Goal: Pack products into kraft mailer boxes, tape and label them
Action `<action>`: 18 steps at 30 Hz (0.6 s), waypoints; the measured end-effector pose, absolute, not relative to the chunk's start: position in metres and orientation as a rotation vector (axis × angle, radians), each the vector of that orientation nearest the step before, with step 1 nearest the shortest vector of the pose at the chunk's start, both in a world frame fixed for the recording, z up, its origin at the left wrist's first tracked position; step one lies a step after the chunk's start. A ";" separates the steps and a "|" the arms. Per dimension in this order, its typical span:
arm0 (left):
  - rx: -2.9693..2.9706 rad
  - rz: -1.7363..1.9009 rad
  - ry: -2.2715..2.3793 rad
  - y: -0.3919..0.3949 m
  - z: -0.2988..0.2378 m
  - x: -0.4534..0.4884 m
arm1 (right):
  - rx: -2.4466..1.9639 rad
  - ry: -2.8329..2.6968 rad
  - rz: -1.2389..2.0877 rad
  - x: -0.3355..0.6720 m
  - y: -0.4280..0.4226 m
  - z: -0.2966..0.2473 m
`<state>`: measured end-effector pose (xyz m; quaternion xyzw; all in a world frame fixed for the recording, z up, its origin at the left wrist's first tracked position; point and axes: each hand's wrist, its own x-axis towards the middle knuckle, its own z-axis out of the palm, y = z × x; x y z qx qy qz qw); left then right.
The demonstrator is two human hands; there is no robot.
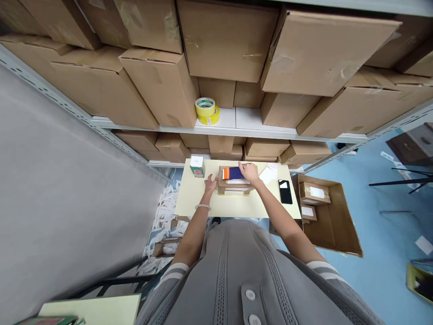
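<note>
A small taped cardboard box [233, 191] with white labels lies on the pale yellow table [189, 203] in front of me. Across its top is a dark blue and orange tape dispenser [233, 173], whose right end is in my right hand [249, 172], with the fingers closed around it. My left hand [210, 184] is at the box's left side, thumb and fingers spread, the fingertips at or against the cardboard. Behind that hand stands a small white and green box [197, 166]. White paper [269, 173] and a black phone [285, 192] lie to the right.
Shelves [243, 131] packed with cardboard boxes rise beyond the table, with yellow tape rolls [206, 111] on one. At the table's right is a large open carton [333, 221] holding several small parcels. A grey wall [84, 180] and floor scraps [165, 207] are on the left.
</note>
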<state>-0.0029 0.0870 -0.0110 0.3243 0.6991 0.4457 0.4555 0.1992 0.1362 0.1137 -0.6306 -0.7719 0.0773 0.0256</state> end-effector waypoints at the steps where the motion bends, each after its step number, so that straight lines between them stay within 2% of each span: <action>1: 0.847 1.075 1.757 0.088 -0.008 -0.003 | -1.955 -2.385 0.240 0.199 0.136 0.113; 8: 1.285 1.093 1.643 0.119 0.022 0.014 | -1.960 -2.363 0.257 0.197 0.135 0.113; 18: 1.563 0.966 1.572 0.123 0.014 0.024 | -2.043 -2.347 0.376 0.203 0.133 0.114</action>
